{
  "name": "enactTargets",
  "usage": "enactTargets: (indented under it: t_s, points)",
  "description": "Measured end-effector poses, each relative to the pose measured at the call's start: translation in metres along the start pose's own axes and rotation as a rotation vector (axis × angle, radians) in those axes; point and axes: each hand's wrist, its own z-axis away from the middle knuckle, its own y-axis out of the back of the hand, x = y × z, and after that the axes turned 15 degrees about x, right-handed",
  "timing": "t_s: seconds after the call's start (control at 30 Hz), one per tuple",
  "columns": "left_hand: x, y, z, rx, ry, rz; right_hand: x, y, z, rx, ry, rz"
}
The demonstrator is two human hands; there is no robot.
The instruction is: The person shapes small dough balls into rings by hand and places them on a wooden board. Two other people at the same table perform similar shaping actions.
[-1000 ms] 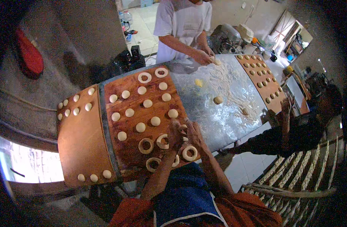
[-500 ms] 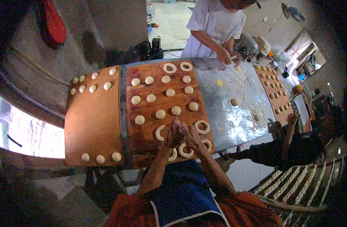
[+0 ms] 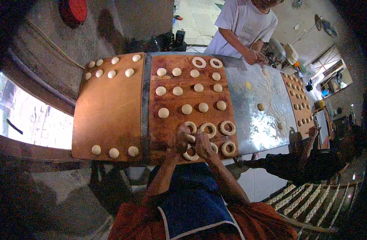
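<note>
My left hand [image 3: 181,141] and my right hand [image 3: 204,145] meet low over the near part of a reddish-brown wooden board. Between their fingertips shows a small pale piece of dough [image 3: 189,137], partly hidden by the fingers. Both hands are closed around it. Pale dough rings lie about them: one ring [image 3: 208,130] just beyond my right hand, another ring [image 3: 227,128] to its right, and one ring [image 3: 228,149] nearer the edge. My hands partly cover other rings. Farther up the board [image 3: 171,102], round dough balls [image 3: 186,109] sit in rows.
Left of it lies a lighter board [image 3: 107,116] with dough balls along its far and near ends. A floury metal tabletop [image 3: 247,116] is to the right, then a board of small dough rounds [image 3: 296,96]. A co-worker [image 3: 247,28] handles something across the table; another person stands right.
My hands have drawn nearer the board's front edge. A dough ring now shows in the middle of the row where they were. The whole view has shifted; the dough balls keep their places.
</note>
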Motion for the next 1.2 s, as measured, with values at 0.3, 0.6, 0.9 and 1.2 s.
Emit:
enactTargets:
  t_s: [0.3,0.6,0.9,1.2]
  points:
    - [0.012,0.040,0.023,0.098,-0.306,-0.307,-0.037,-0.024,0.023,-0.041,0.193,0.074]
    - [-0.004,0.105,0.070,0.458,-0.769,-0.553,-0.033,-0.055,0.066,-0.267,-0.379,-0.283]
    - [0.110,0.126,0.030,0.322,-0.336,-0.828,-0.089,-0.050,0.046,-0.122,0.049,0.532]
    - [0.121,0.129,0.039,0.185,-0.047,-0.746,-0.030,0.073,0.052,-0.003,-0.038,0.412]
